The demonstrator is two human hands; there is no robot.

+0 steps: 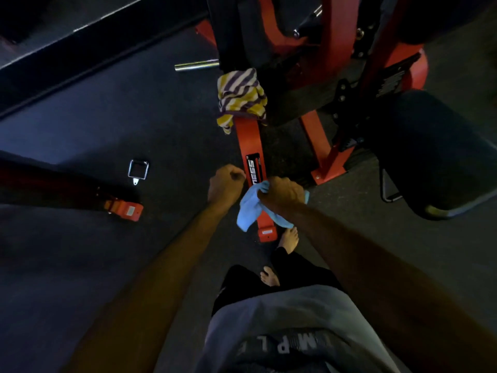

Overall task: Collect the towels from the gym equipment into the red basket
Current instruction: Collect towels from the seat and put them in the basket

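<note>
A light blue towel (248,210) hangs from my right hand (282,193), which is closed around its upper part above the red frame leg. My left hand (225,184) is a loose fist just left of it, holding nothing that I can see. A yellow, purple and white striped towel (240,96) is draped over the red gym machine (333,49), where the leg meets the black pad. The red basket is not in view.
The machine's red leg (248,138) runs along the floor toward my bare feet (289,236). A large black pad (430,154) juts out at right. A chrome handle (138,170) lies on the dark floor at left, beside another red-footed machine leg (126,210).
</note>
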